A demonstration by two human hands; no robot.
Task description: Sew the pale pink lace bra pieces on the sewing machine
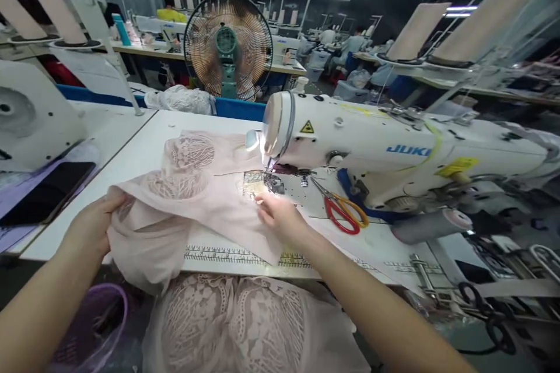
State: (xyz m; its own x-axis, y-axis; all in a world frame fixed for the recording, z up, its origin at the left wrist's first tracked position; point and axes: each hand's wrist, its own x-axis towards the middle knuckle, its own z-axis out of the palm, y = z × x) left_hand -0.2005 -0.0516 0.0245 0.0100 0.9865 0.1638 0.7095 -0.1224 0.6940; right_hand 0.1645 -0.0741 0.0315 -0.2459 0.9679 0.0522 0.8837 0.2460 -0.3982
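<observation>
Left fingers (112, 203): gripping, closed on an outer edge of the pale pink garment (223, 201), left of the frame, thumb on top. Loose folds hang below my grip.
Garment position: spread on the white surface (140, 148), left-centre to centre of the frame, running from my left grip to the needle area; a flap drops over the front edge.
Lace panels (179, 185): left of centre, upper part of the garment. Look textured, maybe a bit delicate; I'd not pinch or drag there, snag risk.
Garment feel: judging by the drape, light, thin, soft, no stiffness. Probably stretchy and a little slippery, so a hard pull would likely distort it.
Best hold: plain edges, flat and wide, light tension; fingers clear of the lace.
Lower lace piece (231, 315): bottom centre, below the front edge, same pink. Can't tell if it's joined to the garment.
Right fingers (268, 204): centre, curled, tips down at the cloth just in front of the needle area. Can't tell if pinching or only pressing.
Sewing machine (350, 134): centre to right, head over the garment's right end.
Scissors (333, 197): right of centre, lying apart from my fingers.
</observation>
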